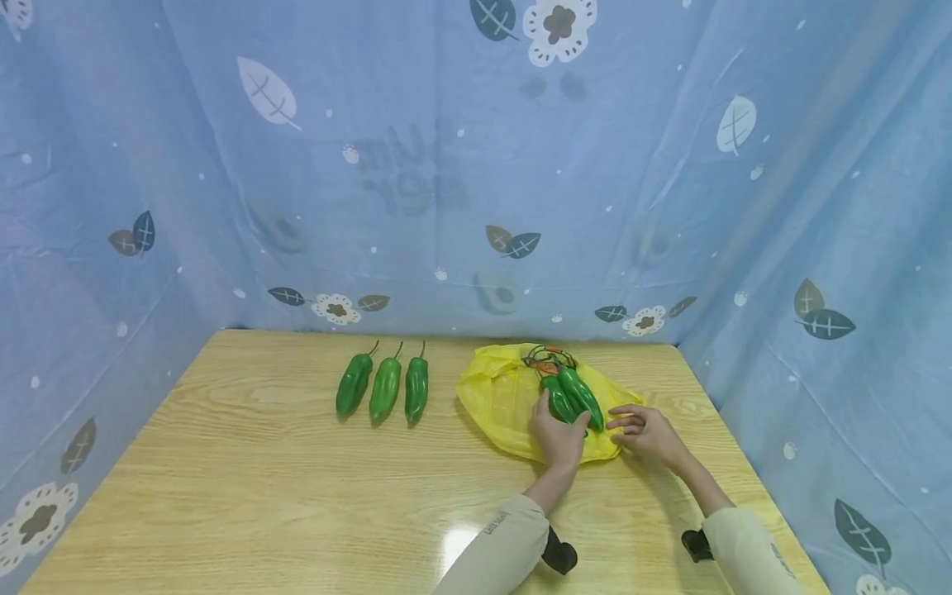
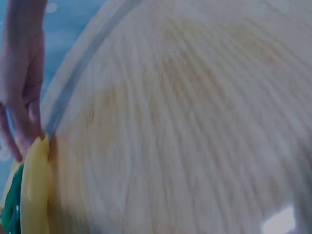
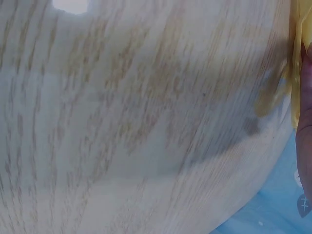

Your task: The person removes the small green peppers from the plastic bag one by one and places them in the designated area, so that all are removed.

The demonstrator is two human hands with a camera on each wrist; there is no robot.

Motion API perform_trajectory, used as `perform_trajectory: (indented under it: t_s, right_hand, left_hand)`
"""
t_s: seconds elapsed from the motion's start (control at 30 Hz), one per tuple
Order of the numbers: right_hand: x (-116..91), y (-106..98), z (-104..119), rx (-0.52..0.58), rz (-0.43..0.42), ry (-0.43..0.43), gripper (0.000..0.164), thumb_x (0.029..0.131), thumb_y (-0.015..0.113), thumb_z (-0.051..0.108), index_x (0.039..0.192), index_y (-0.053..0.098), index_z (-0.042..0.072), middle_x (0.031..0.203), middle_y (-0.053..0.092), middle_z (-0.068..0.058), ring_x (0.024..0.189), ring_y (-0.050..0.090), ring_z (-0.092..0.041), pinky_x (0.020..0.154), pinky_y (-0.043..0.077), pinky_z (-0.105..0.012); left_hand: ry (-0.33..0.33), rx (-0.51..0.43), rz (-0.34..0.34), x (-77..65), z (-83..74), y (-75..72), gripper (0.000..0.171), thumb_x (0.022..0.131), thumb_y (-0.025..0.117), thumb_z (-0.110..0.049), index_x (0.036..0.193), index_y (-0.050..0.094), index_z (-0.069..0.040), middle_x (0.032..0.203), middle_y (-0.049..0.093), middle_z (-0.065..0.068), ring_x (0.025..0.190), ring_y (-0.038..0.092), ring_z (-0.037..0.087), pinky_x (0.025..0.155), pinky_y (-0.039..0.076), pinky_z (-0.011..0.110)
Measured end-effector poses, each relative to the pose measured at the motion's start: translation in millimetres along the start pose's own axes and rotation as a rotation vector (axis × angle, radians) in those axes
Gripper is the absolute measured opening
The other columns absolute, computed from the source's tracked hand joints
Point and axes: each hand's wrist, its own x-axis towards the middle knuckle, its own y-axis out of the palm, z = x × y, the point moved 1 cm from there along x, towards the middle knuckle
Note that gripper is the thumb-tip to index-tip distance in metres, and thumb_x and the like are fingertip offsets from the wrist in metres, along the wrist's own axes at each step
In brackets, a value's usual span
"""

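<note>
A yellow plastic bag [image 1: 511,410] lies spread on the table's right side, with a bunch of glossy green peppers [image 1: 583,397] on it, stems toward the back. My left hand [image 1: 558,434] grips the lower part of the peppers, fingers on their left side and thumb at their lower tips. Just right of them, my right hand [image 1: 650,434] reaches in with extended fingers at the edge of the bag. In the left wrist view, fingertips point down at the bag's yellow edge [image 2: 36,185], beside a green pepper [image 2: 13,202].
Three separate green peppers [image 1: 385,388] lie in a row left of the bag, stems pointing back. The wooden table [image 1: 260,479] is enclosed by a blue patterned curtain [image 1: 446,165] behind and at both sides.
</note>
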Motion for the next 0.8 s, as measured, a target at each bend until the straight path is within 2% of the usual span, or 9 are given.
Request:
perform_trajectory:
  t_s: [0.2,0.33,0.5,0.7,0.8]
  right_hand:
    - [-3,-1,0,-0.003,-0.002,-0.008,0.046,0.085,0.068,-0.002,0.126,0.050,-0.014,0.106,0.066,-0.027,0.093,0.068,-0.027,0.072,0.056,-0.027]
    - [-4,-1,1,0.003,-0.008,0.003,0.046,0.085,0.068,-0.003,0.125,0.051,-0.014,0.105,0.066,-0.027,0.093,0.068,-0.029,0.073,0.056,-0.027]
    - [-5,-1,0,0.016,-0.017,0.005,0.046,0.084,0.069,-0.003,0.125,0.051,-0.014,0.105,0.066,-0.027,0.092,0.069,-0.025,0.071,0.056,-0.026]
    - [-5,-1,-1,0.029,-0.025,0.006,0.047,0.084,0.070,-0.003,0.125,0.051,-0.014,0.104,0.066,-0.027,0.090,0.069,-0.022,0.069,0.056,-0.025]
    - [-6,-1,-1,0.039,-0.028,0.009,0.047,0.084,0.069,-0.002,0.126,0.050,-0.014,0.105,0.066,-0.027,0.090,0.069,-0.021,0.069,0.057,-0.026]
  left_hand:
    - [0.048,0.068,0.013,-9.8,1.2,13.9,0.071,0.066,0.085,0.001,0.128,0.052,0.011,0.135,0.047,0.019,0.124,0.045,0.039,0.101,0.041,0.048]
    - [0.096,0.091,-0.030,-8.1,4.2,15.9,0.067,0.064,0.081,0.013,0.125,0.053,0.015,0.133,0.048,0.023,0.121,0.047,0.041,0.100,0.043,0.048]
    - [0.092,0.120,-0.054,-2.8,10.6,13.7,0.062,0.064,0.071,0.021,0.123,0.054,0.016,0.132,0.050,0.024,0.120,0.048,0.042,0.102,0.041,0.048]
    - [0.075,0.185,-0.053,-0.9,15.0,13.1,0.063,0.064,0.077,0.012,0.122,0.055,0.016,0.130,0.052,0.025,0.118,0.050,0.041,0.101,0.042,0.047]
    - [0.078,0.194,-0.066,-0.3,15.3,13.6,0.062,0.063,0.073,0.015,0.122,0.055,0.016,0.128,0.054,0.026,0.117,0.052,0.041,0.100,0.042,0.047]
